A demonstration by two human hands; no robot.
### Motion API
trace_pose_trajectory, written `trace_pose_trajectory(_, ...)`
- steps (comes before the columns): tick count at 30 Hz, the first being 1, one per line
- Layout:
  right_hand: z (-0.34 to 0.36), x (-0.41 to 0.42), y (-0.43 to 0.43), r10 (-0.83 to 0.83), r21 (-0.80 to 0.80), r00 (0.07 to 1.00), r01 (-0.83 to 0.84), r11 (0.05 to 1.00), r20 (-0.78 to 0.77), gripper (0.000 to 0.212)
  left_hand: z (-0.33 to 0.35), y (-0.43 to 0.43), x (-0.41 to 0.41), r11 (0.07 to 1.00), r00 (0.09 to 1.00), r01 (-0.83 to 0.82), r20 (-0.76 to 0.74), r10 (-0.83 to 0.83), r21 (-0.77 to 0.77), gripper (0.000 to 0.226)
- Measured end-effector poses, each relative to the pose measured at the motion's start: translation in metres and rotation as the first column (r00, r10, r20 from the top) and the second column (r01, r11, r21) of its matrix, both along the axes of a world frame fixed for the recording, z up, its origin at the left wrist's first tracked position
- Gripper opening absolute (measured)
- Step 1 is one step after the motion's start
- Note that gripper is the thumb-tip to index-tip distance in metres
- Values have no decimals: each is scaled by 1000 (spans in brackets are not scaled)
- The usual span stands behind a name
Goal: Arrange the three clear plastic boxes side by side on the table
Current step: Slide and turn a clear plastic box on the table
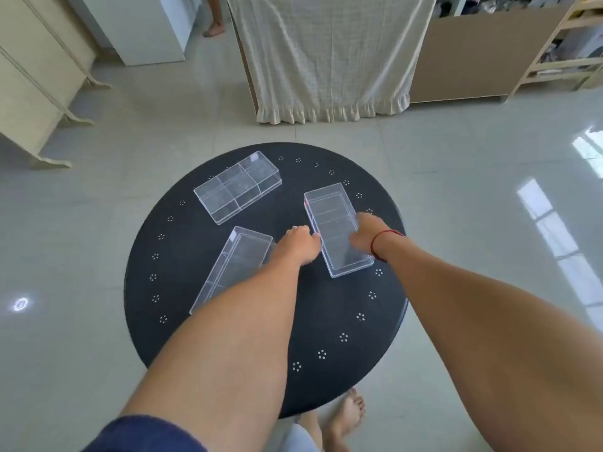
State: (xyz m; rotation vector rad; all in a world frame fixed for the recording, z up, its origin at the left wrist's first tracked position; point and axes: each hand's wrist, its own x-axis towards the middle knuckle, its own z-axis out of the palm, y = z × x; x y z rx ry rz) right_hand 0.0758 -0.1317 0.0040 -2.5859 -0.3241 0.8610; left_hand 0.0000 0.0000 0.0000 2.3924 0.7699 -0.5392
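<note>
From the head camera, looking down over the round dark bench (248,347), the person has both hands on the same clear box: the right-hand box (336,223), which lies toward two o'clock on the bench with its long axis running roughly from six to twelve, tipped a little toward eleven. The left hand (298,244) presses against its left long wall and the right hand (365,238) against its right long wall, so the box is pinched between them across its short width (fingers mostly hidden by the backs of the hands, so how far they curl I cannot tell). The far box (237,186) sits near eleven o'clock, skewed toward two. The near box (233,265), about nine o'clock, leans toward one and passes under the left forearm. None of the three lines up yet; I'd judge the held box needs turning to match a neighbour.
</note>
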Motion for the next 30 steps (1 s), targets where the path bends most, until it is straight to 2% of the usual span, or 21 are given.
trace_pose_trajectory(6, -22, -8, -6, -66, 23, 996, 67, 997, -57, 45, -39, -2, -6, 991, 996, -31, -83, 20, -133, 36)
trace_pose_trajectory(12, -36, -5, -10, -156, 27, 983, 159, 987, -97, 71, -41, -9, -4, 978, 992, -22, -124, -4, -205, 51)
trace_pose_trajectory(16, -38, -11, -9, -139, 46, 984, 145, 988, -116, 52, -38, -12, -5, 959, 986, -127, -135, 95, -254, 56)
trace_pose_trajectory(23, -31, -25, 5, -112, 78, 983, 124, 989, -144, 51, -35, -1, -13, 913, 966, -241, 14, 260, -330, 55)
trace_pose_trajectory(25, -31, -29, 9, -107, 80, 979, 122, 989, -171, 49, -29, 7, -11, 933, 969, -200, 81, 234, -298, 54)
trace_pose_trajectory(27, -32, -32, 12, -111, 73, 972, 128, 989, -206, 48, -23, 14, -8, 972, 976, -121, 154, 153, -202, 53)
trace_pose_trajectory(30, -40, -31, 15, -113, 60, 967, 130, 990, -229, 60, -13, 20, -4, 996, 975, -37, 217, 54, -82, 64)
